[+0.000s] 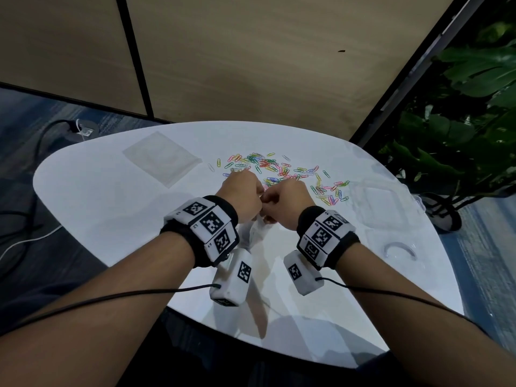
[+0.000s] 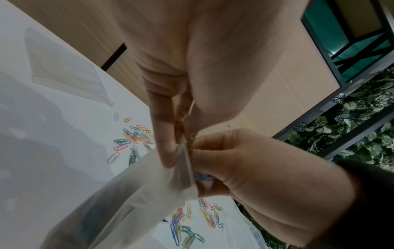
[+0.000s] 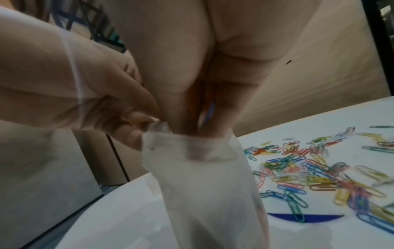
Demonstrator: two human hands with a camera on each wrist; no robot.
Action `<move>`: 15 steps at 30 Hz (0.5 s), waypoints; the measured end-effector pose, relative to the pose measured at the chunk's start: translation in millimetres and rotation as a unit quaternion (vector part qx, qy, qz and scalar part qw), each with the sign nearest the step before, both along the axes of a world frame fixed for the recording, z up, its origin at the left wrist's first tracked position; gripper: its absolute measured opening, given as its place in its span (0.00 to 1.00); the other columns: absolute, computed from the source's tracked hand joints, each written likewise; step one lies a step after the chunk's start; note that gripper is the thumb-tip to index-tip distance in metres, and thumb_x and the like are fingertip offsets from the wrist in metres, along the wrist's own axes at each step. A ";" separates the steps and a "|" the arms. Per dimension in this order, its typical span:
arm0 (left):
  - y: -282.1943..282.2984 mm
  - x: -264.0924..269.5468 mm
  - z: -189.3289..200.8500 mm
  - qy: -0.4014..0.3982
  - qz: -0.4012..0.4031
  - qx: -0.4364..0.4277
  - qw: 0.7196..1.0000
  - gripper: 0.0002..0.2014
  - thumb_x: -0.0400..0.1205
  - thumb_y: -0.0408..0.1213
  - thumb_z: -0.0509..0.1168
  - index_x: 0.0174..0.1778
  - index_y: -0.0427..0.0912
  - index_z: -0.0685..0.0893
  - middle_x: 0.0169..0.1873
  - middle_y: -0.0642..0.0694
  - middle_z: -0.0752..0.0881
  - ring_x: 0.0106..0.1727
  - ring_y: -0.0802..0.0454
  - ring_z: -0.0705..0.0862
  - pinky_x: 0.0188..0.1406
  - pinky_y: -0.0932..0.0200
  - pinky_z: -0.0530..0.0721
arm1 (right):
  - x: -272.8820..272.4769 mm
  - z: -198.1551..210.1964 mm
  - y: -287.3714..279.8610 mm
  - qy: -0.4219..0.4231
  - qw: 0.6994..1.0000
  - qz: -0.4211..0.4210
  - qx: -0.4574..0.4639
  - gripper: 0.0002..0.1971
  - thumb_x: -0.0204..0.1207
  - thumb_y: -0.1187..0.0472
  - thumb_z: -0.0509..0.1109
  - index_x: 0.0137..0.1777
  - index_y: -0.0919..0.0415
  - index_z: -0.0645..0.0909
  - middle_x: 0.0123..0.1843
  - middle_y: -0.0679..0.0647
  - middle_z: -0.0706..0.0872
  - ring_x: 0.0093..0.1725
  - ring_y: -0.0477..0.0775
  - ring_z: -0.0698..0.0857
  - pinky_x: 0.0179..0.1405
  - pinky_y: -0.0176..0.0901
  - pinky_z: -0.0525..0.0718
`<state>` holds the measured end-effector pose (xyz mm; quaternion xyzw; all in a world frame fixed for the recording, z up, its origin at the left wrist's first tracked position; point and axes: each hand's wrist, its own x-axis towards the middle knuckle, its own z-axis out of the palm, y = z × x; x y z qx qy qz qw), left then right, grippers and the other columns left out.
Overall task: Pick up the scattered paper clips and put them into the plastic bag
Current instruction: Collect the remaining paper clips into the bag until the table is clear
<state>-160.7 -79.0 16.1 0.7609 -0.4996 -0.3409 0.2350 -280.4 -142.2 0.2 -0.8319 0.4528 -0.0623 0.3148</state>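
Observation:
Over the white table (image 1: 117,208) my two hands meet. My left hand (image 1: 245,192) pinches the rim of a clear plastic bag (image 1: 255,233) and holds its mouth apart; the bag hangs down to the table. In the right wrist view my right hand (image 3: 192,124) has its fingertips dipped into the bag's mouth (image 3: 192,150), gripping a few coloured paper clips (image 3: 210,109) between the fingers. Many more paper clips (image 1: 279,169) lie scattered just beyond the hands. The bag's inside is too cloudy to read.
A stack of flat clear bags (image 1: 162,159) lies at the table's far left. A clear plastic box (image 1: 374,203) and its lid sit at the right edge. Plants (image 1: 460,113) stand to the right, cables on the floor to the left.

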 end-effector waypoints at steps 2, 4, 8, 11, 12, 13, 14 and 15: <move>-0.7 1.7 0.0 0.001 -0.003 0.003 1.000 0.15 0.79 0.22 0.63 0.52 0.35 0.93 0.48 0.35 0.93 0.50 0.36 0.92 0.56 0.45 0.91 | -1.6 2.3 -2.0 0.045 0.996 0.074 0.020 0.10 0.72 0.66 0.69 0.46 0.57 0.92 0.32 0.46 0.87 0.34 0.44 0.83 0.41 0.39 0.79; -0.7 4.7 0.2 0.004 0.008 -0.001 1.000 0.13 0.80 0.23 0.64 0.54 0.35 0.92 0.51 0.36 0.92 0.50 0.36 0.92 0.56 0.45 0.92 | -6.9 5.0 -10.8 -0.012 0.991 0.079 0.108 0.12 0.74 0.69 0.69 0.51 0.57 0.91 0.41 0.50 0.91 0.42 0.47 0.88 0.46 0.41 0.85; 2.3 8.9 1.6 -0.006 0.017 0.002 1.000 0.16 0.81 0.22 0.60 0.54 0.33 0.92 0.49 0.35 0.93 0.51 0.36 0.92 0.54 0.44 0.92 | -38.7 -0.4 -47.2 -0.188 0.949 -0.119 0.223 0.10 0.75 0.74 0.72 0.53 0.66 0.89 0.47 0.62 0.92 0.45 0.60 0.91 0.44 0.50 0.92; 4.9 11.4 1.8 -0.006 0.016 0.002 1.000 0.17 0.81 0.20 0.59 0.54 0.33 0.93 0.52 0.35 0.92 0.49 0.36 0.92 0.52 0.44 0.93 | -77.4 -39.5 -75.9 0.028 0.961 -0.214 0.173 0.29 0.68 0.67 0.82 0.70 0.62 0.79 0.64 0.57 0.83 0.47 0.58 0.89 0.41 0.48 0.92; 5.3 12.6 1.1 -0.006 0.018 0.002 1.000 0.17 0.82 0.20 0.59 0.55 0.34 0.92 0.53 0.35 0.92 0.48 0.36 0.93 0.52 0.44 0.93 | -87.0 -54.1 -77.6 0.114 0.953 -0.221 0.172 0.39 0.65 0.63 0.84 0.76 0.59 0.73 0.71 0.59 0.79 0.52 0.59 0.88 0.46 0.49 0.91; 5.5 14.1 0.4 -0.006 0.021 0.003 1.000 0.16 0.82 0.21 0.60 0.55 0.34 0.92 0.53 0.34 0.92 0.48 0.36 0.93 0.52 0.44 0.93 | -93.2 -68.4 -76.5 0.185 0.948 -0.205 0.160 0.46 0.62 0.57 0.86 0.79 0.58 0.68 0.75 0.59 0.74 0.60 0.61 0.85 0.54 0.51 0.89; 5.8 15.6 -0.3 -0.007 0.023 0.004 1.000 0.16 0.82 0.21 0.60 0.55 0.34 0.92 0.53 0.34 0.92 0.48 0.36 0.93 0.51 0.44 0.93 | -95.4 -81.4 -73.6 0.232 0.946 -0.181 0.134 0.51 0.59 0.52 0.87 0.81 0.56 0.65 0.77 0.60 0.71 0.67 0.62 0.81 0.62 0.50 0.85; 5.7 17.1 -0.9 -0.008 0.024 0.005 1.000 0.16 0.82 0.21 0.60 0.55 0.34 0.92 0.53 0.34 0.92 0.47 0.36 0.93 0.51 0.44 0.93 | -93.7 -92.0 -70.2 0.241 0.951 -0.168 0.100 0.51 0.59 0.48 0.86 0.82 0.55 0.64 0.77 0.61 0.70 0.71 0.61 0.78 0.64 0.47 0.81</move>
